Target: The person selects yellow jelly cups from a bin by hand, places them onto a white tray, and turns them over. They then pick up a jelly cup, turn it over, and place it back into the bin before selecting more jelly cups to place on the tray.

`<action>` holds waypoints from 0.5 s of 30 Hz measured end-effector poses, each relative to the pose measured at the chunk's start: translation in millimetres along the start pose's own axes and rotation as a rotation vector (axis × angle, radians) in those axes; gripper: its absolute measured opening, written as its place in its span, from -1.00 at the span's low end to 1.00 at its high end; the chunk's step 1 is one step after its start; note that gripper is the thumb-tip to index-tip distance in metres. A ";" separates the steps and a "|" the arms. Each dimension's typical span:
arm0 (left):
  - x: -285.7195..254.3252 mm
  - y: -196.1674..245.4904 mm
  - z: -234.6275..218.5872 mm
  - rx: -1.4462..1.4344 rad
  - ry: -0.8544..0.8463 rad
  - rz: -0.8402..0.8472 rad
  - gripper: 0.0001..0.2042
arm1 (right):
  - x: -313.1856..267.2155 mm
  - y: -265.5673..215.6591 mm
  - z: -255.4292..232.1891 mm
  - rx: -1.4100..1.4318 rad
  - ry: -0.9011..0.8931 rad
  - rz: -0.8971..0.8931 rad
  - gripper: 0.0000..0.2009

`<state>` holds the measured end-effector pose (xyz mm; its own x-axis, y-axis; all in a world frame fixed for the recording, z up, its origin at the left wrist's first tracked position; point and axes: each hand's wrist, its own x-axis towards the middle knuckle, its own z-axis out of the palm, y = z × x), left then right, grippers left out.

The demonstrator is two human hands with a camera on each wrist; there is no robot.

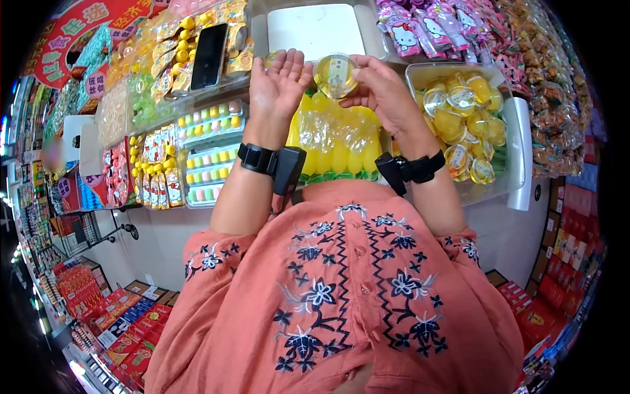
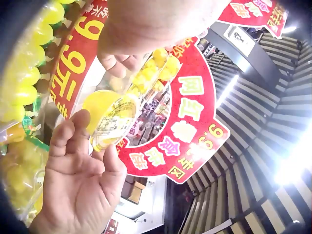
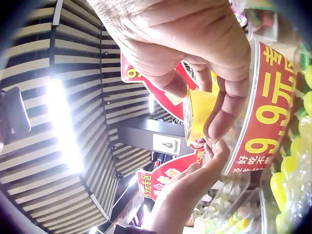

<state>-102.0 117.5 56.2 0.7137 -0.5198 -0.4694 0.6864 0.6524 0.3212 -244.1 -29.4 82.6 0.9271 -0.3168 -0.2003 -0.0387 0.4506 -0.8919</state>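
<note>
A small clear-lidded cup of yellow jelly [image 1: 336,75] is pinched between the thumb and fingers of my right hand [image 1: 387,92], its printed lid turned up in the head view. In the right wrist view the yellow cup [image 3: 201,114] shows from the side, thumb on one face and fingers on the other. My left hand [image 1: 281,85] is held palm up just left of the cup, fingers fairly straight and nothing in it. From the left wrist, the cup's lid [image 2: 116,124] carries a printed label. Similar yellow cups [image 1: 462,98] fill a clear bin by my right forearm.
Bagged yellow tube-shaped items [image 1: 335,138] lie below my hands. A black phone [image 1: 209,56] rests on the packets at left. Trays of pastel sweets [image 1: 213,154] stand beside my left forearm. Behind the hands is a white board [image 1: 315,33]; pink packets [image 1: 426,29] lie at back right.
</note>
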 end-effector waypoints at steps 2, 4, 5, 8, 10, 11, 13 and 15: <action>5.2 -1.6 -3.6 0.046 -0.010 0.008 -0.50 | 3.4 5.5 -2.6 0.018 -0.014 -0.022 -0.66; 5.8 -5.6 -0.7 0.096 -0.013 0.020 -0.52 | 5.1 6.8 -1.4 0.026 0.002 -0.027 -0.67; 6.8 -7.2 1.4 0.122 -0.017 0.027 -0.53 | 6.7 7.4 0.3 0.030 0.009 -0.031 -0.67; 16.2 -11.6 7.1 0.088 -0.028 0.036 -0.54 | 11.5 9.4 4.6 0.078 0.037 -0.070 -0.68; 21.8 -15.3 7.8 0.141 -0.066 0.060 -0.52 | 15.7 11.3 4.6 0.100 0.031 -0.081 -0.68; 23.9 -16.4 7.2 0.168 -0.085 0.072 -0.50 | 17.9 12.4 4.8 0.112 0.027 -0.086 -0.68; 22.7 -16.5 12.1 0.220 -0.096 0.057 -0.53 | 21.2 14.2 6.5 0.131 0.038 -0.111 -0.69; 19.8 -18.1 16.3 0.284 -0.131 0.032 -0.53 | 22.3 14.8 8.2 0.145 0.052 -0.124 -0.69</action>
<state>-98.0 86.4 54.5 0.7348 -0.5803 -0.3511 0.6617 0.4994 0.5593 -220.9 -23.0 68.2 0.9008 -0.4183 -0.1168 0.1322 0.5201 -0.8438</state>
